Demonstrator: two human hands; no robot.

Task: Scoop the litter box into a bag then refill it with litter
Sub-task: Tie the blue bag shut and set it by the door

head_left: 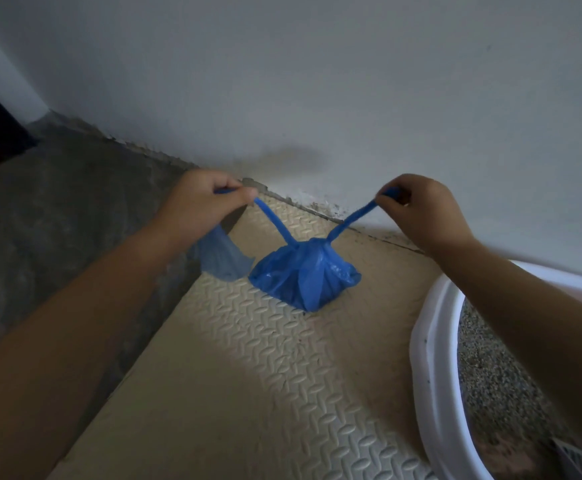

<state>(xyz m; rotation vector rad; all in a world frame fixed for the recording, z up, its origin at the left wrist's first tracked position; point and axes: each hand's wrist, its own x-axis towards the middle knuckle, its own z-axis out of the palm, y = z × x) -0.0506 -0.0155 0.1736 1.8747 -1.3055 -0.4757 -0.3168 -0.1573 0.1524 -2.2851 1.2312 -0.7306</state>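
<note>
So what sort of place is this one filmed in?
Most likely a cat's litter corner in a home, on the floor against a plain white wall. A white litter box holding gravelly litter sits at the right, and a filled blue bag rests on a beige embossed foam mat.

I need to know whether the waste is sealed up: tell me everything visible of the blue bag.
The blue bag is thin, glossy, crinkled plastic, bunched into a small lump on the cream embossed mat near the wall. Two twisted strips rise from its gathered top in a V; the left hand pinches one, the right hand the other, both taut. A paler loose flap hangs below the left wrist. Contents hidden.
</note>
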